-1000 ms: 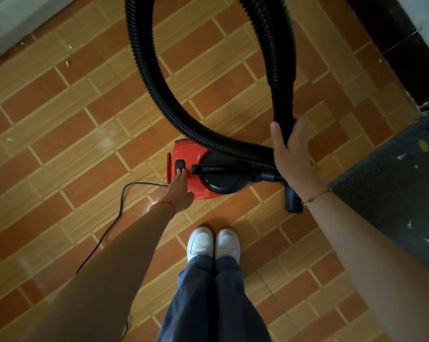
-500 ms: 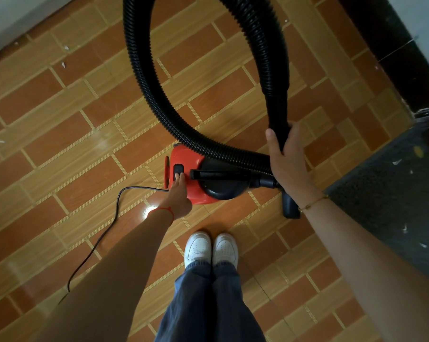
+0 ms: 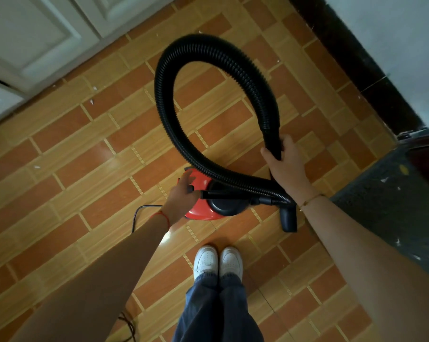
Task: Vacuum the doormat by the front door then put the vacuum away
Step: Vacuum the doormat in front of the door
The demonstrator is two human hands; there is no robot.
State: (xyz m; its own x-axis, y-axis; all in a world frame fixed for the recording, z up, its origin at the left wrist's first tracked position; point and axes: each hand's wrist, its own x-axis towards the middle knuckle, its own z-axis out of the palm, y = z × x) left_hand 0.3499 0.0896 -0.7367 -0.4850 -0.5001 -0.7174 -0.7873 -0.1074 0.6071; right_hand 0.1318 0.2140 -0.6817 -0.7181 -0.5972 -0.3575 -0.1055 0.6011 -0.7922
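Observation:
A small red and black vacuum (image 3: 203,211) stands on the tiled floor just ahead of my white shoes. Its black ribbed hose (image 3: 174,124) loops up and round to the rigid end, where my right hand (image 3: 286,166) is closed on it. The black nozzle (image 3: 288,219) hangs below that hand, next to the vacuum. My left hand (image 3: 181,199) lies on top of the vacuum's rear, fingers spread over the button area, gripping nothing. The dark grey doormat (image 3: 391,211), speckled with white scraps, lies at the right edge.
A thin black power cord (image 3: 134,215) runs from the vacuum's rear back past my left arm. White panelled doors (image 3: 36,38) fill the upper left. A dark skirting strip and pale wall (image 3: 356,58) run along the upper right. Small white scraps dot the tiles.
The view has pulled back, showing the whole hose loop and the white doors. My left hand has slid from pressing the rear button to lying across the vacuum's top. My right hand keeps its hold.

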